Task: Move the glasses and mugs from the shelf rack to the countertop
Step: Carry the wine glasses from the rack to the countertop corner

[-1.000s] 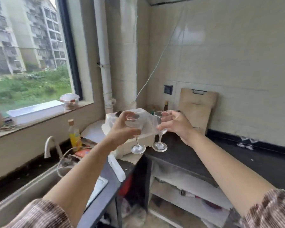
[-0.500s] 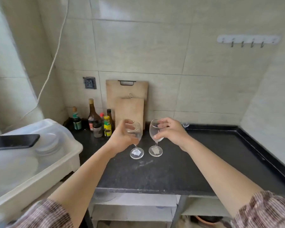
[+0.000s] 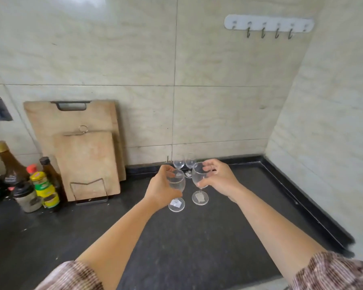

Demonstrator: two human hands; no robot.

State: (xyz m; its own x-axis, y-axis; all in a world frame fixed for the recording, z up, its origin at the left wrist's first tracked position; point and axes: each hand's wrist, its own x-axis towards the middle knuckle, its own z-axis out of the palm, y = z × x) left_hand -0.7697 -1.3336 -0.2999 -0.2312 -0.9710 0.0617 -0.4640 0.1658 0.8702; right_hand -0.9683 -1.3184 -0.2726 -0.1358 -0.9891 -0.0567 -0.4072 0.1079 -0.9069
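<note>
My left hand point(image 3: 160, 188) is closed around the bowl of a clear wine glass point(image 3: 176, 194), whose foot hangs just over the black countertop point(image 3: 197, 243). My right hand point(image 3: 217, 180) grips the bowl of a second wine glass point(image 3: 199, 186) beside it, foot also low over the counter. Whether either foot touches the surface I cannot tell. Behind them, against the back wall, stand two more clear wine glasses point(image 3: 184, 164), partly hidden by the held ones.
Two wooden cutting boards point(image 3: 82, 151) lean on the wall at the left in a wire stand. Several sauce bottles and jars point(image 3: 32, 185) crowd the left counter. A hook rail point(image 3: 268, 25) hangs high on the wall. A raised counter lip point(image 3: 302, 206) runs along the right.
The view swung right from the window and sink to the counter corner. Both hands carried their glasses forward and down, close to the two glasses at the wall.
</note>
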